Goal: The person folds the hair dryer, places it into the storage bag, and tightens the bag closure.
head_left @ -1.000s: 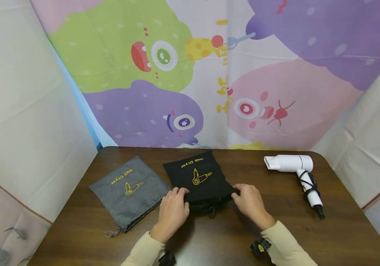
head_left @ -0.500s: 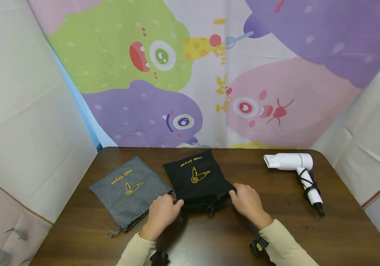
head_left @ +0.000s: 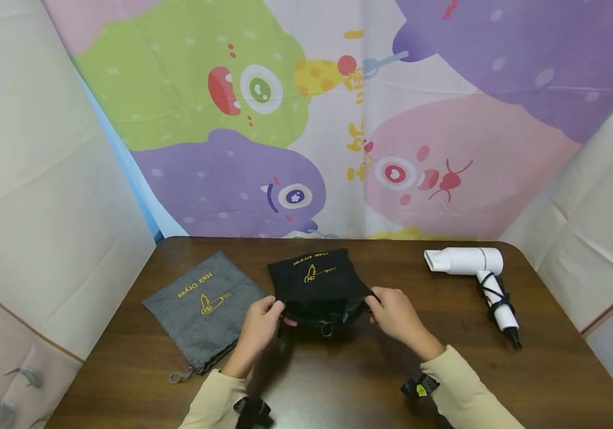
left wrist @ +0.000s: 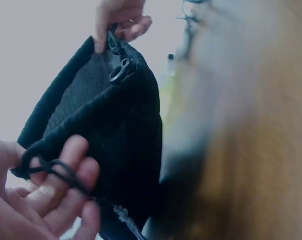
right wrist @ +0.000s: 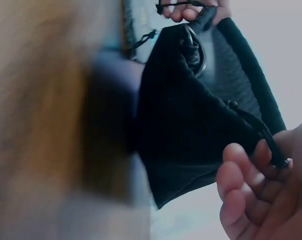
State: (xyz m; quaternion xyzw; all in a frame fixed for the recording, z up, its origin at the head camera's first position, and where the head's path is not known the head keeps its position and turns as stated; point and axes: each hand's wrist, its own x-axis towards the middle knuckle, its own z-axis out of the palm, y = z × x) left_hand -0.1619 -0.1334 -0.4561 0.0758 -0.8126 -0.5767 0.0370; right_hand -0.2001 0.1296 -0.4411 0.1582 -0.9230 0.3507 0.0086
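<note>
A black drawstring bag (head_left: 311,283) with yellow "Hair Dryer" print is held between both hands in the head view, its mouth toward the person. My left hand (head_left: 261,325) pinches one corner of the rim, and a thin black cord (left wrist: 63,172) runs across its fingers in the left wrist view. The opposite corner is pinched by my right hand (head_left: 396,313). Both wrist views show the mouth parted, with the lining visible. A black ring (left wrist: 122,70) hangs at the rim's middle. A cord (right wrist: 255,122) lies by the right fingers too.
To the left, a grey drawstring bag (head_left: 204,304) with the same print lies flat on the brown table (head_left: 333,387). A white hair dryer (head_left: 464,261), its cable wrapped round the handle, lies at the right. Behind the table hangs a cartoon-print cloth (head_left: 263,190).
My left hand has shifted left and regripped the black bag's corner. The bag's mouth has been lifted and spread apart, and the printed face now tilts away.
</note>
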